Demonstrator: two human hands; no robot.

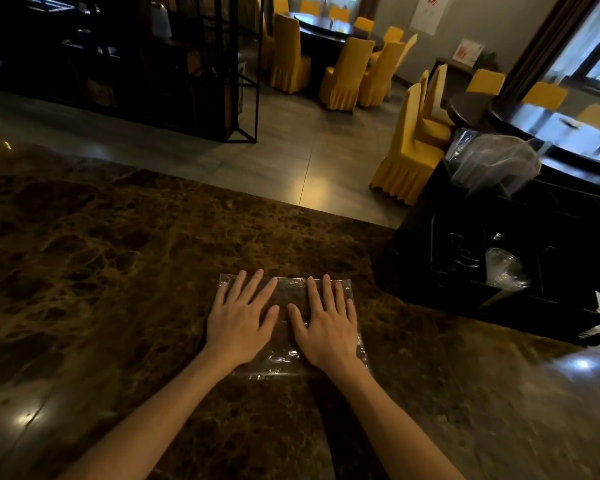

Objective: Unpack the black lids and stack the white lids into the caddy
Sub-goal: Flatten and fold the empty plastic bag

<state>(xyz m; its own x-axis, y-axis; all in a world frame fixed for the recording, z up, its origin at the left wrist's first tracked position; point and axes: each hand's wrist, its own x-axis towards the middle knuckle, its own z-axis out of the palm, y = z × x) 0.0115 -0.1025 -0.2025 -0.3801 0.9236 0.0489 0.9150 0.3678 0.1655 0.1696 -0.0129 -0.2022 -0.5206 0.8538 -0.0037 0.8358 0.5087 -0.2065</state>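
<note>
Dim dining-room light falls on the brown marbled stone counter (118, 254), where your left hand (238, 323) and right hand (326, 327) lie side by side, fingers (253, 285) straight and spread, pressing an empty clear plastic bag (284, 358) flat beneath your palms. Judged by its look, that film is feather-light, limp and slick on polished stone; pinch a free corner near your wrists rather than sliding it. Off beyond your right fingertips sits the black compartmented caddy (465, 299), holding clear plastic lids (504, 271) and crumpled clear wrapping (492, 161); no black or white lids show clearly.
</note>
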